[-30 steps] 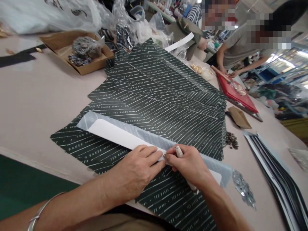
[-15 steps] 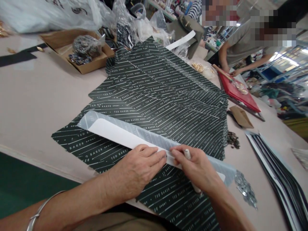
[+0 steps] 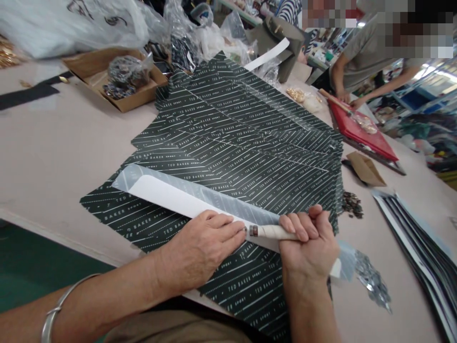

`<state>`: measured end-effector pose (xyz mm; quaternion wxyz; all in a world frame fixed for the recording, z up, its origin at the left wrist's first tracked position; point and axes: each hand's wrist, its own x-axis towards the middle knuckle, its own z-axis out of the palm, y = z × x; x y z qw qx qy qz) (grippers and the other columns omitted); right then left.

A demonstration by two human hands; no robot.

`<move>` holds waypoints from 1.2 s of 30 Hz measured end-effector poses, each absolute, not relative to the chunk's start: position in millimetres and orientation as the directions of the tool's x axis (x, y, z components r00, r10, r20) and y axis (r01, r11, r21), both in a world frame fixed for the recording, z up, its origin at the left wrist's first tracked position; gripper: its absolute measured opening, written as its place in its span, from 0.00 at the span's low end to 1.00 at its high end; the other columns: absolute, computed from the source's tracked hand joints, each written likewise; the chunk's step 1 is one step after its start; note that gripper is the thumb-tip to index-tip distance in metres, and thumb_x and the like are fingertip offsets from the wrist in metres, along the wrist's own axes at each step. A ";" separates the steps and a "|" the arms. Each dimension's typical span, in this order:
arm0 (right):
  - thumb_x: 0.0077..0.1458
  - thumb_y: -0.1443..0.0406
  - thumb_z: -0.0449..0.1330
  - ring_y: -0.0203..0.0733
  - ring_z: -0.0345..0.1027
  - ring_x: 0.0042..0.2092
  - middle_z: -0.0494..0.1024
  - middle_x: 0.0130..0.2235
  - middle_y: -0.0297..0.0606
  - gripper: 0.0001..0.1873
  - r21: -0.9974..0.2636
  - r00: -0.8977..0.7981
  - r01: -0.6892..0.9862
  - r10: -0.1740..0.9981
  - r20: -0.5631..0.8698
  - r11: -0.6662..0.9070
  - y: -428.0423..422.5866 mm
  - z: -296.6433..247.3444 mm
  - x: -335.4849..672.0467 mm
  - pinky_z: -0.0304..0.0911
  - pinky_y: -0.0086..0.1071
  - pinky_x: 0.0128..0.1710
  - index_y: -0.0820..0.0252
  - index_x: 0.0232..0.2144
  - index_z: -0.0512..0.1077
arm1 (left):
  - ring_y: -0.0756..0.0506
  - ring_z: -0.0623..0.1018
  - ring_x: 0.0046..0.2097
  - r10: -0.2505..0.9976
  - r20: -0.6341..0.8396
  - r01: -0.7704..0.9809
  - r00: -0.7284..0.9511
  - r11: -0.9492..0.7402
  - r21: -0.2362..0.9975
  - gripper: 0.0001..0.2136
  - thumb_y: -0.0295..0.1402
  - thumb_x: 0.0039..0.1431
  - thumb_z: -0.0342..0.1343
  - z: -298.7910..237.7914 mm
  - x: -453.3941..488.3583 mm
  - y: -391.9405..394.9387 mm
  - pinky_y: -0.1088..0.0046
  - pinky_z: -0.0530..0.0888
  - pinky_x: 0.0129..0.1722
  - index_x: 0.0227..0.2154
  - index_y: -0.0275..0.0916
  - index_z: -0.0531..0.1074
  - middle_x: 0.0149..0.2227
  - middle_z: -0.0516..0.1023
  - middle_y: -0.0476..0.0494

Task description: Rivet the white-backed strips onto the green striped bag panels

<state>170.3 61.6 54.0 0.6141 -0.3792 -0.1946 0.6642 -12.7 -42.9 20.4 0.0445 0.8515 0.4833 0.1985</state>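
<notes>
My left hand [image 3: 202, 247] lies flat, fingers together, pressing on a long white card strip [image 3: 167, 200] with a translucent plastic cover. The strip rests across a stack of dark green printed paper sheets [image 3: 232, 138]. My right hand [image 3: 310, 243] is closed in a fist around a tool with a white taped handle [image 3: 274, 232]. The tool lies sideways, and its dark metal tip meets the strip right at my left fingertips.
A cardboard tray [image 3: 117, 76] with bagged small parts stands at the back left, plastic bags behind it. Two other people work at the far right over a red board [image 3: 364, 136]. A stack of dark sheets [image 3: 421, 243] lies right. Small metal pieces [image 3: 371, 283] lie near my right wrist.
My right hand has turned from a pinch at the strip to a fist round the tool's handle, swinging it sideways so the tip points at my left fingers. My left hand stayed put.
</notes>
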 end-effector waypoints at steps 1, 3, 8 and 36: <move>0.57 0.60 0.66 0.27 0.40 0.16 0.50 0.15 0.17 0.11 -0.730 0.035 -0.663 0.966 -0.255 -0.168 62.5 50.0 170.2 0.55 0.22 0.20 0.59 0.28 0.72 | 0.43 0.70 0.54 0.836 0.304 0.803 0.456 -0.534 0.265 0.14 0.28 0.71 0.45 19.7 -12.8 -43.0 0.62 0.72 0.51 0.56 0.36 0.65 0.56 0.72 0.46; 0.56 0.60 0.67 0.27 0.41 0.16 0.52 0.15 0.17 0.10 -0.736 0.027 -0.656 0.969 -0.245 -0.168 63.3 44.5 171.1 0.55 0.22 0.21 0.59 0.29 0.72 | 0.43 0.70 0.54 0.835 0.301 0.800 0.460 -0.537 0.267 0.14 0.28 0.71 0.45 19.3 -12.9 -43.2 0.62 0.72 0.51 0.56 0.36 0.66 0.56 0.72 0.46; 0.55 0.61 0.67 0.27 0.40 0.16 0.50 0.15 0.17 0.10 -0.760 0.023 -0.628 0.972 -0.234 -0.168 64.3 39.1 173.0 0.56 0.21 0.21 0.59 0.29 0.72 | 0.43 0.71 0.54 0.845 0.288 0.801 0.451 -0.526 0.288 0.14 0.28 0.70 0.49 21.2 -13.4 -43.6 0.63 0.73 0.51 0.56 0.37 0.66 0.55 0.73 0.44; 0.65 0.58 0.58 0.29 0.44 0.15 0.50 0.16 0.21 0.13 -0.928 -0.166 -0.347 0.966 0.200 0.132 35.9 63.7 143.8 0.54 0.26 0.18 0.54 0.32 0.78 | 0.44 0.72 0.53 0.845 0.274 0.788 0.460 -0.530 0.313 0.14 0.29 0.72 0.42 24.3 -14.5 -40.8 0.64 0.71 0.51 0.54 0.36 0.68 0.55 0.73 0.45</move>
